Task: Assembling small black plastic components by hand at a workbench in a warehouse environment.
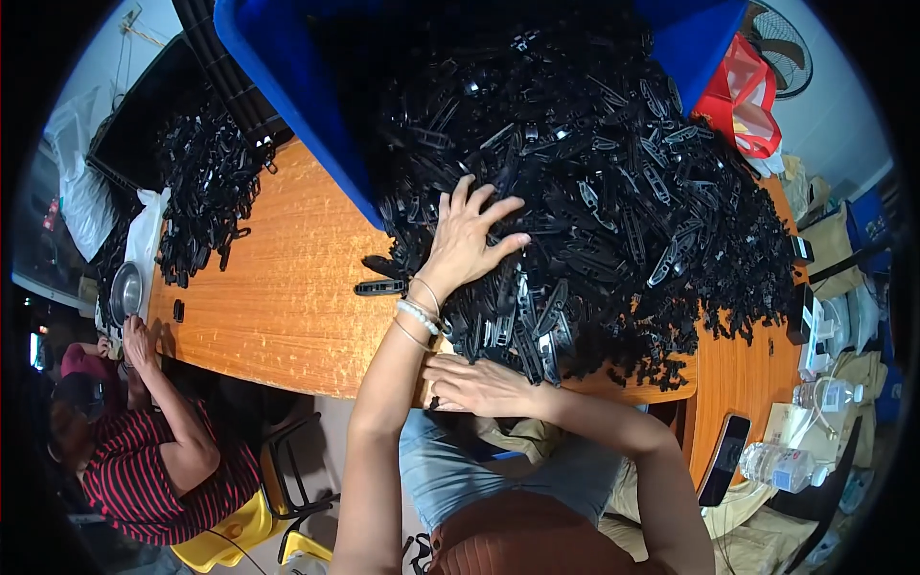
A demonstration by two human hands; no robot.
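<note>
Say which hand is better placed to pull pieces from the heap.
Probably the left hand: it lies spread over the heap of black pieces, while the right hand sits by the near edge of the table.

L hand point(468, 235) on blk pcs point(623, 206), R hand point(484, 385) by tbl edge point(283, 376).

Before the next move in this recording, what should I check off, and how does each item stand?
1. Left hand free of a grip: ok, fingers spread over the black plastic parts.
2. Right hand empty: cannot tell; it is at the near table edge with its fingers curled.
3. Parts contained in the blue bin: not ok, they spread out across the table.
4. Phone apart from the pile: ok, off to the right.
5. Co-worker's hand clear: ok, far left by a metal bowl.
</note>
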